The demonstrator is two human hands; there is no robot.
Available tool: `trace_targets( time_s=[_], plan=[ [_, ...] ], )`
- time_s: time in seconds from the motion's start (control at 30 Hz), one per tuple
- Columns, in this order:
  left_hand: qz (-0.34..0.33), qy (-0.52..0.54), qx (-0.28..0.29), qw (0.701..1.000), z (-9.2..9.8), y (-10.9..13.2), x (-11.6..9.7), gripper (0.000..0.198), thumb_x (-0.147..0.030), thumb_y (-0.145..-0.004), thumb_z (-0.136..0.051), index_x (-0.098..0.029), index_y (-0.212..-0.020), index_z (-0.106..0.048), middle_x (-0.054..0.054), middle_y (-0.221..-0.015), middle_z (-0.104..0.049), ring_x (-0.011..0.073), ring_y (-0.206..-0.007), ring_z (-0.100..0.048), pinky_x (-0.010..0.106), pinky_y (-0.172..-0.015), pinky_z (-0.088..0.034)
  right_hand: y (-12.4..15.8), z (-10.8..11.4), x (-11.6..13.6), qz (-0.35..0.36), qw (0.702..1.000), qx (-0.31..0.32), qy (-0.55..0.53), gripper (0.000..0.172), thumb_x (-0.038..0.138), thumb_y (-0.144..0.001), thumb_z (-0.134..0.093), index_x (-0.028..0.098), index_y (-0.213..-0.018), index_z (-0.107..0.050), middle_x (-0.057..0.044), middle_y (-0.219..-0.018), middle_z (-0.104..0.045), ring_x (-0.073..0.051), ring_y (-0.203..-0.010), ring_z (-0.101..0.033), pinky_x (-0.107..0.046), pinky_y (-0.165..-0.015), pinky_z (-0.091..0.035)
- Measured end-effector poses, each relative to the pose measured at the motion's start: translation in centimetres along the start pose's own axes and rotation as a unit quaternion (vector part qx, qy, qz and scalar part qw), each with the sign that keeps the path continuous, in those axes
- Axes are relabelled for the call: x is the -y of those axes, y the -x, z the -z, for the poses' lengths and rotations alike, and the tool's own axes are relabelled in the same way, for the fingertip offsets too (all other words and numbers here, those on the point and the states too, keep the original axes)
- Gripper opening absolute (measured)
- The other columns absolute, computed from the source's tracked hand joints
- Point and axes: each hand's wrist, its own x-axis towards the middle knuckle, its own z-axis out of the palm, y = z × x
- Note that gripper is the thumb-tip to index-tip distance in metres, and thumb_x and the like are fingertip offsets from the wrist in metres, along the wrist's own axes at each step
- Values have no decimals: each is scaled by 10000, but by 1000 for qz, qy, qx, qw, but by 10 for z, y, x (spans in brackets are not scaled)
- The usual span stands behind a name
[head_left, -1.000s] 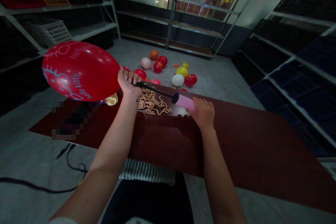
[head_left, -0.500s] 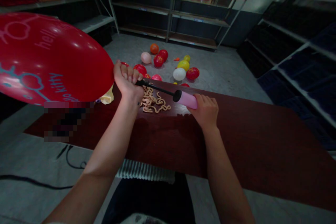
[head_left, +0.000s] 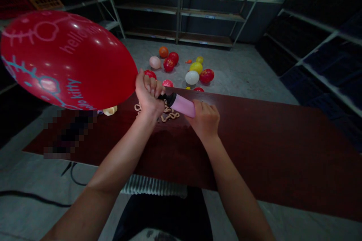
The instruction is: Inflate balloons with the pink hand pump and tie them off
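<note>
A big red balloon (head_left: pixel 66 58) printed with pale lettering hangs at the left, above the dark red table (head_left: pixel 254 139). My left hand (head_left: pixel 148 94) is closed around the balloon's neck, where it meets the pump's tip. My right hand (head_left: pixel 204 119) grips the pink hand pump (head_left: pixel 183 105) by its barrel. The pump's black rod is pushed almost fully in. Both hands hover just over the table's far edge.
A heap of uninflated tan balloons (head_left: pixel 168 113) lies on the table under the hands, with a pale yellow one (head_left: pixel 109 110) to the left. Several inflated balloons (head_left: pixel 192 77) lie on the floor beyond. Metal shelving lines the walls. A black cable (head_left: pixel 34 199) runs across the floor.
My right hand has pushed the pink pump barrel left toward my left hand, so the black rod is now nearly hidden. The red balloon looks larger than a second ago.
</note>
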Motion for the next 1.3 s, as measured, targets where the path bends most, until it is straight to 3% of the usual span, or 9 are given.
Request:
trace_targets(
  time_s=[0.17,0.37,0.63,0.9,1.13,1.3],
  plan=[
    [33,5,-39,999,10,-12,-7,498,-270,-1059,-401,-201,-605,-208,-72,-432,-181,67,-317,-196,212,-362,-254,-3,-5,-5,20,1000,16,8,294,354,-917,-608,176,-1146,-653,-98,-936,-731,-261,-869,-601,-369,-774,-310],
    [-25,41,-7,999,26,-31,-13,504,-242,-1003,-460,-212,-562,-218,-61,-441,-192,86,-328,-196,250,-372,-260,-3,-13,-18,14,999,6,41,326,358,-928,-600,183,-1199,-642,-101,-978,-727,-268,-901,-584,-381,-805,-312],
    [-41,85,-72,993,35,-50,-31,478,-263,-1004,-443,-214,-588,-212,-73,-459,-168,89,-332,-203,252,-384,-245,1,-20,-46,-6,996,22,86,355,345,-882,-653,178,-1195,-643,-123,-1045,-734,-281,-927,-578,-381,-813,-317],
    [-39,131,-85,987,41,-55,-43,471,-249,-1000,-460,-211,-582,-246,-64,-462,-192,88,-340,-208,254,-380,-237,2,-13,-59,2,994,8,105,339,392,-921,-589,176,-1172,-659,-114,-1014,-739,-277,-912,-579,-378,-817,-314],
    [-35,142,-45,988,34,-47,-32,534,-247,-1033,-467,-203,-565,-212,-75,-462,-162,76,-342,-186,243,-389,-215,5,-8,-59,16,994,-10,105,313,410,-906,-618,166,-1098,-662,-99,-935,-734,-267,-864,-586,-366,-792,-301],
    [-20,124,-35,991,29,-38,-25,544,-255,-1046,-464,-202,-559,-226,-76,-469,-167,73,-345,-193,236,-392,-217,2,-5,-44,43,995,7,88,267,376,-882,-655,167,-1048,-652,-93,-928,-733,-254,-851,-593,-352,-776,-298]
  ],
)
